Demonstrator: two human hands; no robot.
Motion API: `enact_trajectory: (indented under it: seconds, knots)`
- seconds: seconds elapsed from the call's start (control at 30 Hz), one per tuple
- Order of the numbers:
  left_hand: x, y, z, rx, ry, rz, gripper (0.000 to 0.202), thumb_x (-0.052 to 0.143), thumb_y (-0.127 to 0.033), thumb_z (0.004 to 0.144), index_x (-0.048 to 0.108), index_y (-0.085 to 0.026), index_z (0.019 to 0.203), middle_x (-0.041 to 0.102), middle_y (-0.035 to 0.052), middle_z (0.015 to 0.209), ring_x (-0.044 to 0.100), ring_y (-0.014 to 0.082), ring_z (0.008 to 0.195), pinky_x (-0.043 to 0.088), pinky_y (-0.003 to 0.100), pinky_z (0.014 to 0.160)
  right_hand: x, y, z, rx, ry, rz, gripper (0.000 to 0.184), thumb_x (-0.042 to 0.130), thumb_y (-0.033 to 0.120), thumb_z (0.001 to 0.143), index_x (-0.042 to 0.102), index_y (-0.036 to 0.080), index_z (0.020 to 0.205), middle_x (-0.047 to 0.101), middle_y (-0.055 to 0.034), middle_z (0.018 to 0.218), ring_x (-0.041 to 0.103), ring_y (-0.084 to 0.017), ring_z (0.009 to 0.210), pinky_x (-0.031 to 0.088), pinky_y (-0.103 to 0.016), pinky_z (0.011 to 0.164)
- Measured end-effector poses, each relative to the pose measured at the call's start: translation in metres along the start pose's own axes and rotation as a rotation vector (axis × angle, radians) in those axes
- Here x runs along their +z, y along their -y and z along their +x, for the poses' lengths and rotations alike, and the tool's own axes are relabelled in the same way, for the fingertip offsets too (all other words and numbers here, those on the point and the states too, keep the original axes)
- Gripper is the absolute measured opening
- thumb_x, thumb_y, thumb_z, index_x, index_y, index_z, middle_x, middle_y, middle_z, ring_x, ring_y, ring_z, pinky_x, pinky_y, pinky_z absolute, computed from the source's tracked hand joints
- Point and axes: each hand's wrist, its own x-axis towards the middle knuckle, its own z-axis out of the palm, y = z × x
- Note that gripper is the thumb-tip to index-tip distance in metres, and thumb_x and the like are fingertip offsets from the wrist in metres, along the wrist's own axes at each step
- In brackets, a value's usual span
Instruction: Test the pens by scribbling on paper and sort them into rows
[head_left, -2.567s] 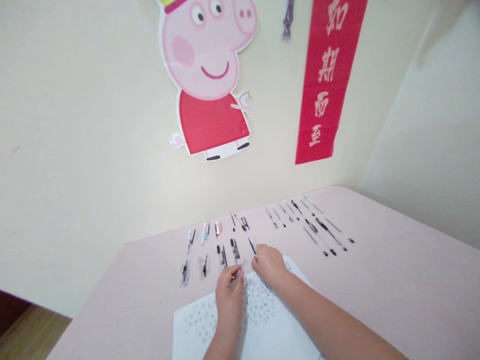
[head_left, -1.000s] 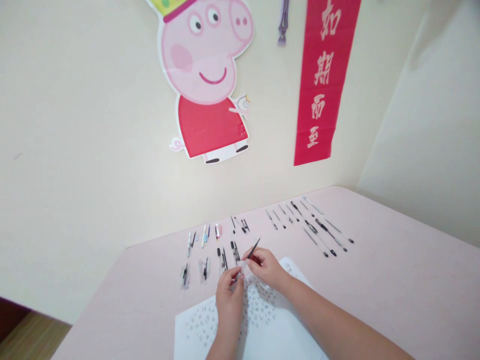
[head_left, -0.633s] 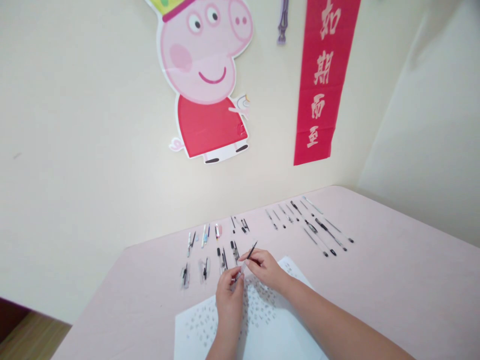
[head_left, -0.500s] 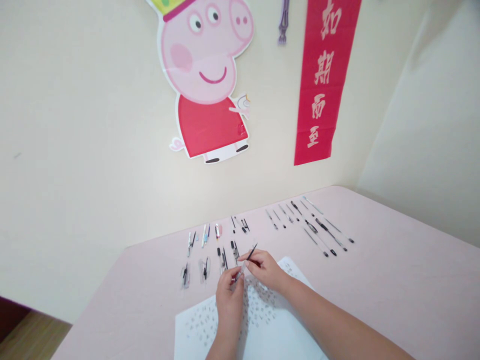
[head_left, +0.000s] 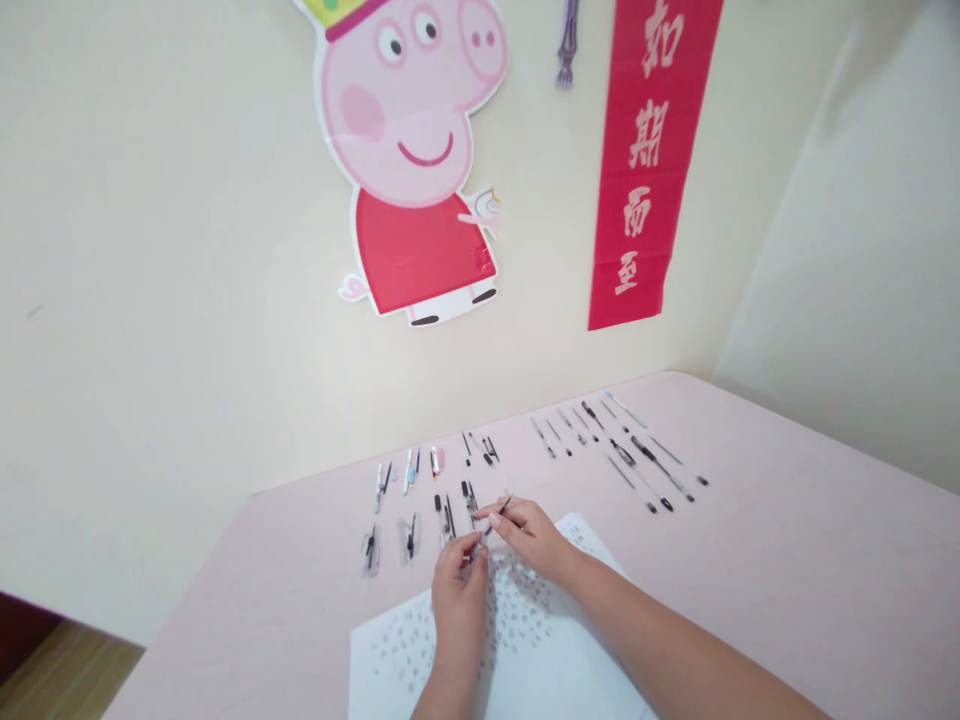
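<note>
My two hands meet over a sheet of paper [head_left: 577, 650] covered in small dark marks. My left hand [head_left: 459, 580] is closed around the lower end of a slim pen barrel, most of it hidden by the fingers. Thumb and fingers of my right hand [head_left: 531, 535] pinch a thin dark pen refill [head_left: 489, 529], which slants between both hands and shows its upper end above the right fingers. How deep the refill sits in the barrel I cannot tell. Just beyond the left hand lie dark pen parts [head_left: 449, 515].
Disassembled pens, caps and refills [head_left: 410, 540] lie in groups at the left and back of the pink table [head_left: 285, 620]. Several pens and refills [head_left: 652, 465] lie slanted at the back right. A pig cutout [head_left: 427, 240] and a red banner [head_left: 637, 180] hang on the wall.
The dark refill has slid down toward my left hand, so less of it sticks out above the right fingers. Both hands have barely moved.
</note>
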Motion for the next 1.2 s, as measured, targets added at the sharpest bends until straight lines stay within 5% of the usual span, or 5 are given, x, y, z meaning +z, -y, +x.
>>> enact_trajectory:
  seconds: [0.23,0.77,1.07,1.2]
  knots:
    - [0.001,0.002,0.000,0.012,-0.014,0.016,0.021,0.064,-0.032,0.065,0.073,-0.020,0.080,0.069,0.0086,0.085,0.061,0.0237,0.080,0.048,0.041,0.079,-0.001,0.003,0.001,-0.014,-0.002,-0.005,0.051,0.038,0.052,0.091,0.072,0.015,0.094,0.061,-0.0049,0.071,0.058,-0.017,0.074,0.046,-0.030,0.074]
    - [0.000,0.004,-0.001,0.039,-0.017,0.030,0.020,0.065,-0.033,0.066,0.073,-0.021,0.080,0.070,0.0084,0.085,0.062,0.0242,0.081,0.048,0.041,0.080,-0.003,0.003,0.001,-0.019,0.016,0.004,0.052,0.037,0.054,0.091,0.073,0.016,0.094,0.052,-0.0013,0.061,0.054,-0.015,0.068,0.045,-0.029,0.070]
    - [-0.001,0.005,0.000,0.003,-0.012,0.029,0.022,0.064,-0.033,0.067,0.072,-0.019,0.083,0.069,0.0084,0.087,0.062,0.0235,0.081,0.048,0.041,0.079,-0.006,0.000,0.000,-0.023,0.060,-0.011,0.048,0.043,0.054,0.088,0.071,0.016,0.099,0.065,-0.0079,0.084,0.059,-0.019,0.081,0.046,-0.034,0.078]
    - [0.000,0.003,-0.001,-0.028,-0.033,-0.003,0.024,0.065,-0.035,0.067,0.071,-0.019,0.084,0.069,0.0083,0.087,0.061,0.0229,0.081,0.048,0.039,0.079,-0.013,-0.006,0.001,-0.053,0.041,0.004,0.049,0.038,0.053,0.090,0.070,0.016,0.095,0.062,-0.0056,0.079,0.058,-0.018,0.078,0.046,-0.032,0.075]
